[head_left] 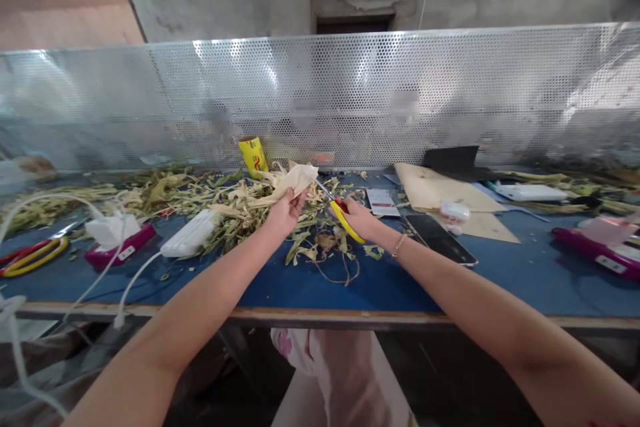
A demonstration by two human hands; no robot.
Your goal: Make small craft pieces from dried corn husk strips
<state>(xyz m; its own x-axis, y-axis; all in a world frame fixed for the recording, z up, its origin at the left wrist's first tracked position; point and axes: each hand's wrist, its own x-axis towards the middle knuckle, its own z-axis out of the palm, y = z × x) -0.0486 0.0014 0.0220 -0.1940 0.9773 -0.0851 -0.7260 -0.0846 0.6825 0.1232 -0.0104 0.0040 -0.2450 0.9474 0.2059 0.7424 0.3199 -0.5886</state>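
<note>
My left hand [286, 212] is closed on a pale dried corn husk [295, 180], held up above the blue tabletop [310, 287]. My right hand [361, 219] grips yellow-handled scissors [345, 213], whose blades point up and left and touch the husk's right edge. Below both hands lies a pile of green and tan husk scraps [235, 203].
A perforated metal screen [320, 100] runs along the table's far side. A yellow can [253, 155] stands behind the scraps. Left: white chargers with cables [190, 233], a pink device [120, 243], another pair of scissors [33, 255]. Right: a dark phone [440, 240], cardboard [440, 197], a pink device [597, 250].
</note>
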